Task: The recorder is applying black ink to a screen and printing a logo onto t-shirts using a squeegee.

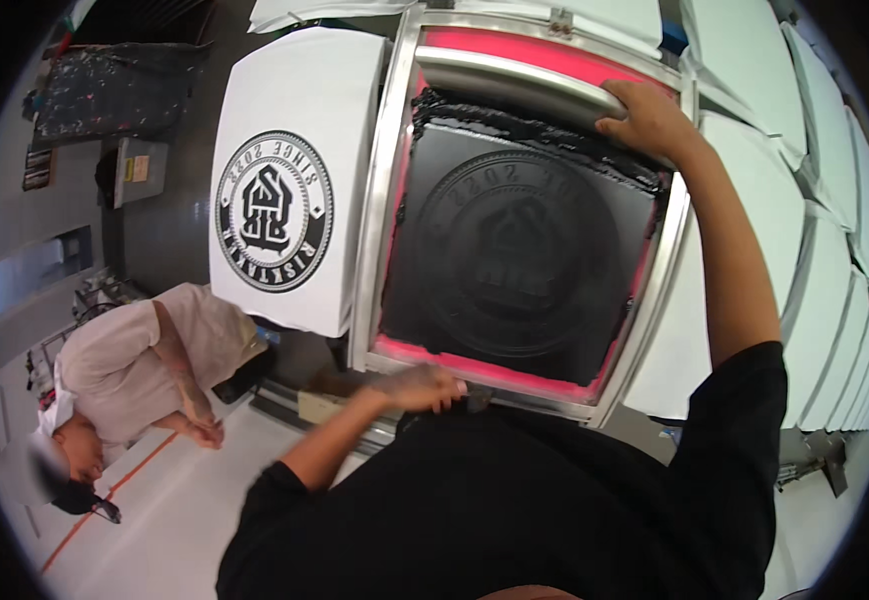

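A silver-framed printing screen [675,250] lies in front of me, with pink along its edges and black ink [515,260] over its middle. Through the ink a round emblem shows faintly. My right hand [650,122] is closed around the right end of a long metal squeegee [515,88] at the screen's far side. Thick black ink is heaped along the near side of the squeegee. My left hand [417,388] is at the near edge of the frame, its fingers curled beside a small dark fitting [479,399]; what it grips is hidden.
Left of the screen, a white shirt [345,120] bears a black round print. More white garments [745,200] are spread on boards to the right and beyond. A person in a light shirt [120,350] stands at the left. A dark stained cloth [115,95] hangs at the far left.
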`<state>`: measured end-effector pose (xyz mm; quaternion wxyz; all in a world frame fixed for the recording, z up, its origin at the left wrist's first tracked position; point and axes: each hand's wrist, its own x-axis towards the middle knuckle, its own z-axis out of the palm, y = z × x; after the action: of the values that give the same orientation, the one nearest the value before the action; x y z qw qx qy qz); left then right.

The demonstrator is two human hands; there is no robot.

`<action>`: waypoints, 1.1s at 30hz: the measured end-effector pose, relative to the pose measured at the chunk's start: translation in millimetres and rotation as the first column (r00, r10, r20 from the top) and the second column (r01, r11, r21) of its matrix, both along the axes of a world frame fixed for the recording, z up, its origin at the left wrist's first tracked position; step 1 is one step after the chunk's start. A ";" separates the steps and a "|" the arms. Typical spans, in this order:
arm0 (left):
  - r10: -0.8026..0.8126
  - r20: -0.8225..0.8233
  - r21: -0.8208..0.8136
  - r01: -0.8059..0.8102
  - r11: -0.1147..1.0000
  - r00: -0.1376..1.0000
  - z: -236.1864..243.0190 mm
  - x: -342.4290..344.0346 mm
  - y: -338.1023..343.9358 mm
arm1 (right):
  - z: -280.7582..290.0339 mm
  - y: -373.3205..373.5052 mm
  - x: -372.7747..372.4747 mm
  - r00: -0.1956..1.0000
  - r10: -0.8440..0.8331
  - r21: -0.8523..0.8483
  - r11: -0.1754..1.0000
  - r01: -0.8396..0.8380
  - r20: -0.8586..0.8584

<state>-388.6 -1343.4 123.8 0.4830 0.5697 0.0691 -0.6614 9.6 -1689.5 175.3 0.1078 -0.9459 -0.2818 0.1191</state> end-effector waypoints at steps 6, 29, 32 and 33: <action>0.092 0.171 0.093 -0.109 0.990 0.981 -34.1 -110.5 -36.7 | -9.3 8.6 -19.0 0.998 -0.046 -0.043 0.998 0.044 -0.050; -0.272 0.769 0.244 0.128 0.961 0.578 11.6 -99.4 -35.3 | 46.0 65.1 -415.1 0.954 -0.295 0.025 0.955 0.296 -0.058; -0.044 0.713 0.286 -0.234 0.929 0.700 17.0 -82.0 -11.0 | 46.0 36.9 -375.5 0.817 -0.550 0.222 0.787 0.576 -0.174; 0.012 0.864 0.258 -0.462 0.848 0.504 15.4 -72.7 -0.2 | 44.6 22.3 -361.8 0.760 -0.616 0.197 0.734 0.650 -0.209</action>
<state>-461.4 -1343.7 139.2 0.3958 0.8950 0.0640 -0.1952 -352.2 -1667.2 220.0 0.2816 -0.9530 0.0519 0.0986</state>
